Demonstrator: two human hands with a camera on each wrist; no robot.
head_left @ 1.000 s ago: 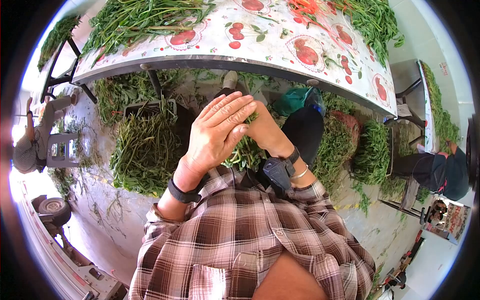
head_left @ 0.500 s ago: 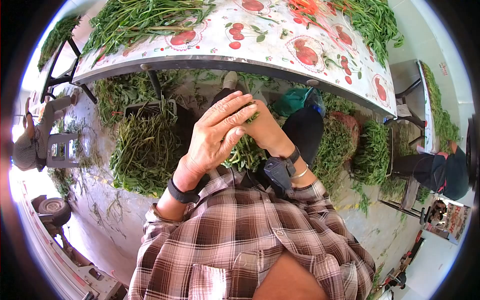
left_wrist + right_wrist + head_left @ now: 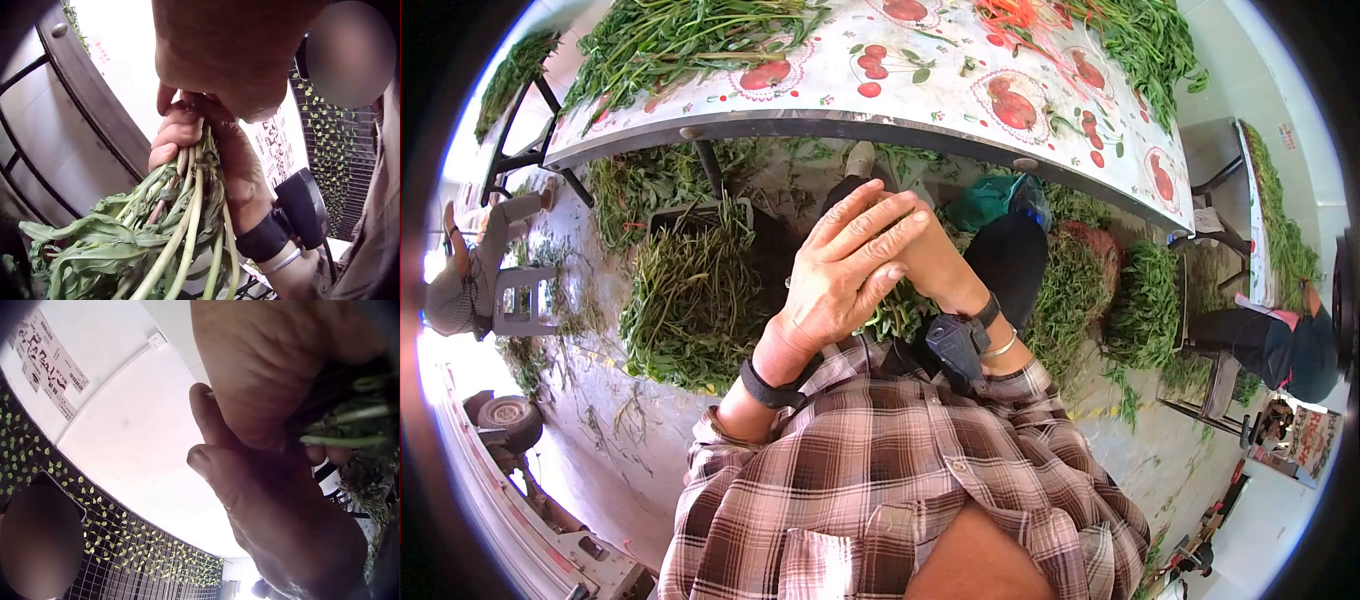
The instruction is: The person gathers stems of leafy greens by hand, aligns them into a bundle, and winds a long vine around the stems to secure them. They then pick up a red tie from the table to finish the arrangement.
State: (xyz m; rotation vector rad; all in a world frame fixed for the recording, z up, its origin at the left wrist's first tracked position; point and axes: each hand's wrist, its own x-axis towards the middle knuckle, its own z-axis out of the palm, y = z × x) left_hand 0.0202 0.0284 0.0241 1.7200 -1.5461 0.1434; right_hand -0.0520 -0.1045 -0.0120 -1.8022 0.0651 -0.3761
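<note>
My right hand grips a bunch of leafy greens in front of the shirt. In the left wrist view, the fingers of that hand wrap the stems, and the leafy part of the bunch hangs below the fist. Over the top of the right hand lies my left hand, its fingers straight and slightly spread. It hides the top of the bunch in the head view. In the right wrist view, a few green stems show beside the palm.
A table with a fruit-print cloth stands ahead, bearing piles of greens and red-orange strings. A heaped crate of greens is at left; more greens lie right. Other people sit at far left and right.
My left hand has shifted slightly right over the right hand, its fingers a little more spread. The bit of green seen between the hands earlier is now covered.
</note>
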